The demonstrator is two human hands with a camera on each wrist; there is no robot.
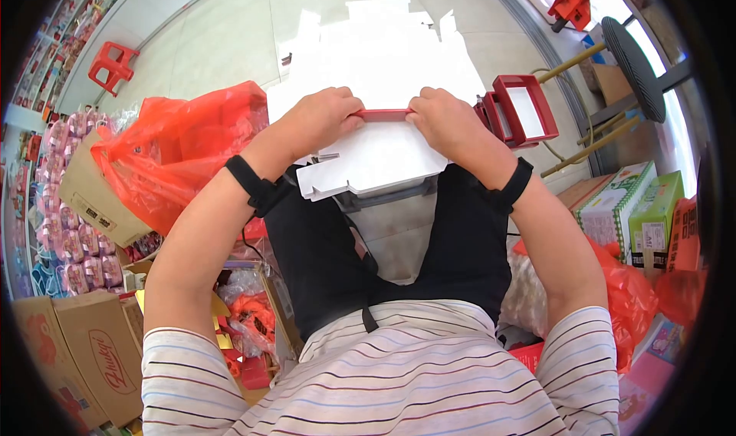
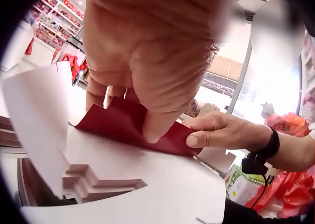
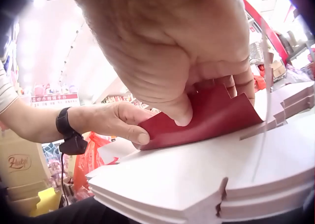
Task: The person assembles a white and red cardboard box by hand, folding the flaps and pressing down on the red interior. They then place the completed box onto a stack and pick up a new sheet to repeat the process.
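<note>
Both hands pinch a folded-up red flap of a white die-cut card sheet on a stack of such sheets (image 1: 376,156). The left hand (image 1: 318,122) holds the left end of the red flap (image 1: 386,116), and the right hand (image 1: 452,129) holds its right end. In the left wrist view, the left hand's (image 2: 147,61) thumb presses on the red face (image 2: 118,120), its other fingers behind it. The right wrist view has the right hand (image 3: 172,51) gripping the red piece (image 3: 211,118) in the same way, thumb in front.
Right of the stack stand red trays with white insides (image 1: 527,110). A red plastic bag (image 1: 192,141) lies at the left beside a cardboard piece (image 1: 100,198). Cartons (image 1: 100,352) are at lower left, a green box (image 1: 655,214) at right, and a red stool (image 1: 113,66) farther back.
</note>
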